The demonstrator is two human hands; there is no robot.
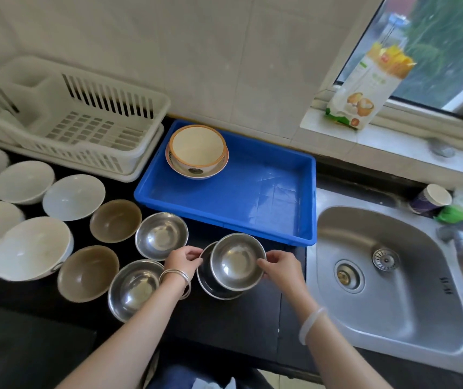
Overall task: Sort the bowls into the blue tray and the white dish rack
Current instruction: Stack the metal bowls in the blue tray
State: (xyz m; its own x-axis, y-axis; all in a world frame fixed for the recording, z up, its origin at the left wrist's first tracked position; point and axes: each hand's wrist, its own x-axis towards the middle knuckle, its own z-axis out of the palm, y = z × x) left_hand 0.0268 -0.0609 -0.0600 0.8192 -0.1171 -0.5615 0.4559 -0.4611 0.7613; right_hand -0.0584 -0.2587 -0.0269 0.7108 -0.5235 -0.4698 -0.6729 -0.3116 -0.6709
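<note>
A steel bowl [237,261] is held just above a second steel bowl [210,287] on the black counter. My right hand [280,266] grips its right rim. My left hand [182,259] pinches the left rim where the two bowls overlap; which bowl it holds is unclear. The blue tray [252,192] holds two stacked orange-rimmed cream bowls [196,150] at its back left corner. The white dish rack [84,119] stands empty at the back left. Two more steel bowls [161,235] [133,290], two brown bowls [115,220] [88,272] and several white bowls [31,247] sit on the counter at left.
A steel sink [387,279] lies right of the counter. A paper cup [432,202] and green packaging [460,211] sit behind it. A food carton [370,80] leans on the window sill. The tiled wall is close behind the rack and tray.
</note>
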